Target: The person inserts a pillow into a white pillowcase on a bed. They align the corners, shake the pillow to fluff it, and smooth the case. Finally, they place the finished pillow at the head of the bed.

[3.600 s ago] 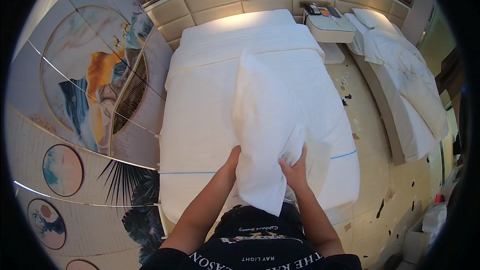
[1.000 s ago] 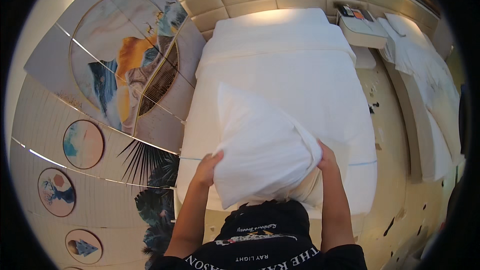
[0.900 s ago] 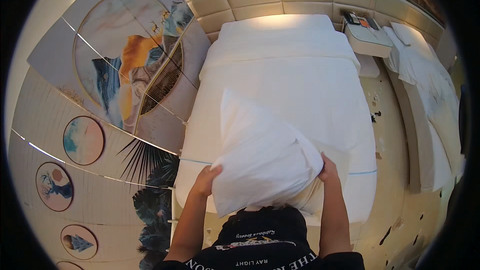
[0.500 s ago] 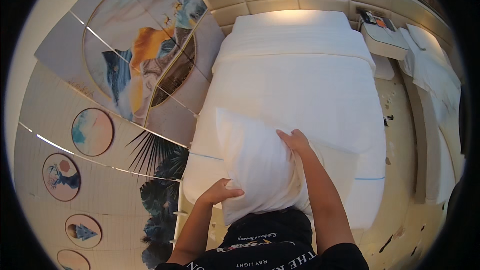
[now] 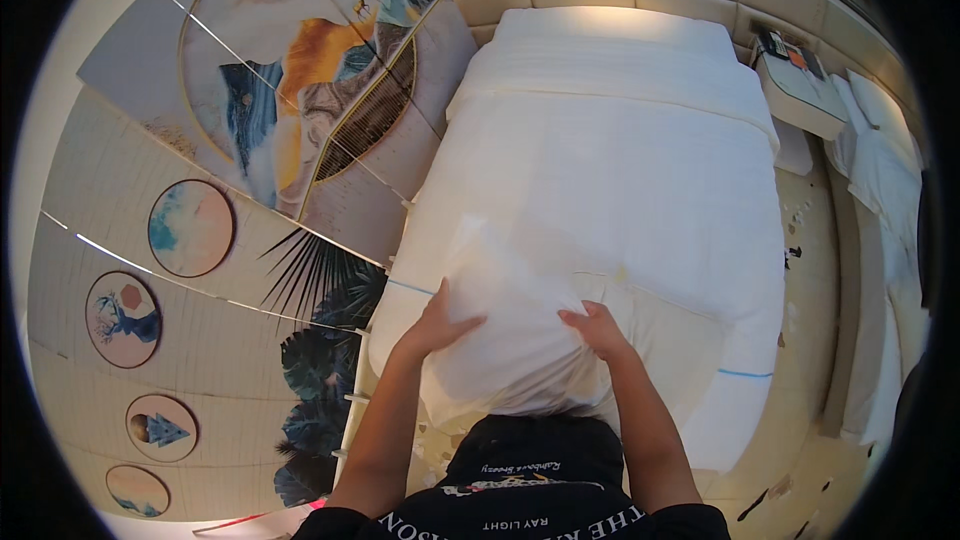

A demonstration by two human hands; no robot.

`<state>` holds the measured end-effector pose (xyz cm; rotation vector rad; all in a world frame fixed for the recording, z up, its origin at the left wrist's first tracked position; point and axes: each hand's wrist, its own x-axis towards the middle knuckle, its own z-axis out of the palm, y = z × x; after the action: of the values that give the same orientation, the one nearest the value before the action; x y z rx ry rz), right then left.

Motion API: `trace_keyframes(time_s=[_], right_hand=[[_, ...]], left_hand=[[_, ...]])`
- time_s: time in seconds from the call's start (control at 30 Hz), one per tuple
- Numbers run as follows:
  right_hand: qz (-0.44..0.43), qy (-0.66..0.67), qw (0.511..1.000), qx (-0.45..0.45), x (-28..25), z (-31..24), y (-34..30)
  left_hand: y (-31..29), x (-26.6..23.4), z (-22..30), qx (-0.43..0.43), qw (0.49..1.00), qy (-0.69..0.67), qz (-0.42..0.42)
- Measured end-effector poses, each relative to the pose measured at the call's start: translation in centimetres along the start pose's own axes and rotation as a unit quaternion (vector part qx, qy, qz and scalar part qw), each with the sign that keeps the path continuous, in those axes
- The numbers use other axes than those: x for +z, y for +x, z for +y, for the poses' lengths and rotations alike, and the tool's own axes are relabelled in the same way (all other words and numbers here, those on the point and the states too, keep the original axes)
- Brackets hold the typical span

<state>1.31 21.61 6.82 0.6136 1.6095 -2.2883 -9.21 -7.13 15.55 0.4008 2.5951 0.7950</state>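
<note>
A white pillow (image 5: 515, 350) in a loose white cover stands tilted against my front, above the foot end of the bed. Its upper corner is blurred, and creases gather along its lower right side. My left hand (image 5: 435, 325) holds the pillow's left side, thumb laid across the cover and the other fingers along the edge. On the opposite side, my right hand (image 5: 598, 330) grips the cover's edge, with part of its fingers hidden. Beneath and beyond lies the bed (image 5: 620, 165), spread with smooth white bedding folded back toward the padded headboard.
A wall panel (image 5: 330, 70) with a mountain picture and round prints runs along the left. At the far right stand a small bedside cabinet (image 5: 800, 90) and a second white-covered bed (image 5: 880, 170). Dark scraps dot the beige floor (image 5: 800, 340) between the beds.
My left hand has moved up along the pillow's side, and my right hand has come down slightly. The pillow's upper part has shifted and now looks blurred. The view has tilted a little.
</note>
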Motion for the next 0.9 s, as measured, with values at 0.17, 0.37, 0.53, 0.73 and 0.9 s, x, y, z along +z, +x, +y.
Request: trace_keyframes(time_s=[0.17, 0.37, 0.53, 0.73, 0.9], right_hand=[[-0.024, -0.045, 0.999, 0.011, 1.6, 0.5, -1.3], [-0.019, -0.027, 0.999, 0.004, 0.3, 1.0, -2.4], [-0.047, 0.144, 0.986, 0.072, 0.3, -3.3, -1.4], [0.044, -0.023, 0.999, 0.019, 3.7, -12.4, -3.4], [0.116, 0.141, 0.983, 0.02, -1.8, -8.2, 1.8]], left_hand=[[5.8, 1.4, 5.1, -0.204, 0.972, -0.047, 0.11], [4.1, 5.2, 3.4, -0.13, 0.961, -0.14, 0.2], [0.5, 3.2, 9.2, -0.079, 0.897, -0.359, 0.245], [0.1, 0.9, 10.7, 0.117, 0.859, -0.401, 0.296], [-1.1, -0.7, 11.8, 0.16, 0.831, -0.439, 0.301]])
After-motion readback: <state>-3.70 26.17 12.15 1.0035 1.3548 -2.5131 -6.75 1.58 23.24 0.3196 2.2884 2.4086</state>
